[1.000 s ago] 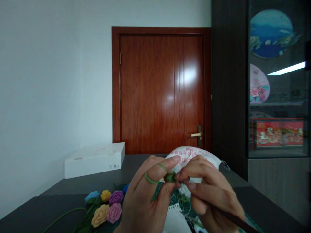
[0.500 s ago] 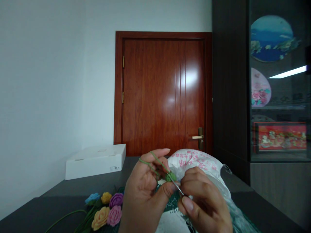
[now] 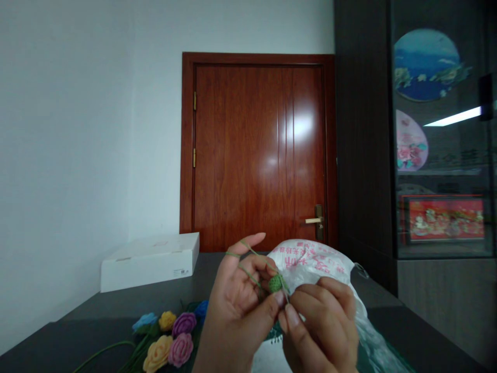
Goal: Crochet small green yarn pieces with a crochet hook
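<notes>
A small green crochet piece [image 3: 275, 283] is pinched between the thumb and fingers of my left hand [image 3: 236, 305]. Green yarn [image 3: 249, 247] loops over the raised index finger of that hand and runs down to the piece. My right hand [image 3: 322, 321] is closed on a thin metal crochet hook [image 3: 286, 296], whose tip meets the green stitches. Most of the hook's shaft is hidden by my right fingers. Left of my hands lie several crocheted flowers, among them a pink rose [image 3: 180, 349], a purple rose [image 3: 184, 324] and a pale orange rose [image 3: 158, 353].
A white plastic bag [image 3: 314, 256] with pink print lies behind my right hand. At the back left of the dark table [image 3: 77, 331] sits a white box [image 3: 149, 264]. A brown door [image 3: 256, 155] and a glass cabinet [image 3: 442, 145] stand beyond.
My right hand has turned and drawn closer to my left, so the hook stands steeper against the green piece. The camera view has shifted slightly.
</notes>
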The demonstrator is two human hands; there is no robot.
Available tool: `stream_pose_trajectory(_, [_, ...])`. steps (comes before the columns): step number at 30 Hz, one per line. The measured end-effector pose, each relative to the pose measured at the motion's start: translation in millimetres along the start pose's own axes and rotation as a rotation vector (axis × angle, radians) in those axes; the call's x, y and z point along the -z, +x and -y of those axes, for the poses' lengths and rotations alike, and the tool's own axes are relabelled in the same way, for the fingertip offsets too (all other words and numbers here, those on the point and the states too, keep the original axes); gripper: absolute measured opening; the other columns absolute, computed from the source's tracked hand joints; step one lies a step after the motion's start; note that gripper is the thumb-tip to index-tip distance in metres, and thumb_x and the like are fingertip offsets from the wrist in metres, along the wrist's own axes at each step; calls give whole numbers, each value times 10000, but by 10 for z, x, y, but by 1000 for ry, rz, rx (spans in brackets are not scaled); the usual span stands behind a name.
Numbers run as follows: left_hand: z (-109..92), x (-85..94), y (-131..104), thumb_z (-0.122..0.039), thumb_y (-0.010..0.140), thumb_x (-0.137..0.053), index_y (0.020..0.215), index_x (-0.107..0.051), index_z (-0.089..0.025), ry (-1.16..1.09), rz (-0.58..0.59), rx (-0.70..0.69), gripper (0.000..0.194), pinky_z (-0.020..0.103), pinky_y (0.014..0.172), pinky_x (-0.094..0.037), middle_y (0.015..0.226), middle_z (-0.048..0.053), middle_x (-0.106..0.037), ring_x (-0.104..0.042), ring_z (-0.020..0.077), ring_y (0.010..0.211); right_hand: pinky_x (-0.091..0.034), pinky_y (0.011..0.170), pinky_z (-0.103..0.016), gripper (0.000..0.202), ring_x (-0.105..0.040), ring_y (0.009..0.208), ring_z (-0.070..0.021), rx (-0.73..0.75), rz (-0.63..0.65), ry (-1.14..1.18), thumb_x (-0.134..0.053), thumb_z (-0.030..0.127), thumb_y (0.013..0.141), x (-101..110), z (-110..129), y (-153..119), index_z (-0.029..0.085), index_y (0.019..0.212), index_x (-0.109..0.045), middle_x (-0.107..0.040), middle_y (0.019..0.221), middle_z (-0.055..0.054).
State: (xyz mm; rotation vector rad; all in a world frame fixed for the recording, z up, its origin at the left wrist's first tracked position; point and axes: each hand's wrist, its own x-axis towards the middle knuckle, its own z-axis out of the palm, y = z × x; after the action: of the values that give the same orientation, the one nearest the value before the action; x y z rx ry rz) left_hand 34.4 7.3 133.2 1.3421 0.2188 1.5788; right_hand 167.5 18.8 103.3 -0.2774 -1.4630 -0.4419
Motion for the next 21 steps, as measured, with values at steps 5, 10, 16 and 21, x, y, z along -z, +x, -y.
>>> stream_pose_trajectory(5, [74, 48, 46, -86, 801, -760, 1489, -466, -301, 114, 60, -88, 778, 217, 676, -501, 878, 8, -632, -562, 126, 770, -482, 693, -378, 85, -616, 539, -140, 159, 55, -109, -628, 165, 931, 69, -9, 156, 246, 931, -601, -700, 687, 30])
stream_pose_trajectory(10, [101, 178, 93, -99, 800, -766, 1363, -613, -245, 237, 142, -163, 601, 225, 645, -535, 896, 28, -639, -594, 136, 767, -461, 560, -275, 105, -582, 610, -140, -288, -57, 215, -547, 245, 1007, 76, -33, 176, 217, 938, -621, -603, 722, 0])
stream_pose_trajectory(16, [-23, 143, 63, -122, 766, -804, 1259, -653, -235, 50, 245, 53, 528, 214, 562, -552, 899, 12, -612, -601, 112, 687, -355, 470, -201, 326, -361, 464, -71, -931, 12, 942, -610, 434, 970, -43, -60, 282, 207, 764, -498, -468, 595, 63])
stream_pose_trajectory(21, [-88, 93, 52, -132, 760, -817, 1301, -601, -260, 32, 203, 51, 596, 241, 571, -580, 901, -1, -607, -685, 171, 769, -409, 445, -206, 318, -393, 496, -106, -919, 74, 1060, -635, 449, 954, -172, -40, 209, 244, 799, -448, -459, 589, 74])
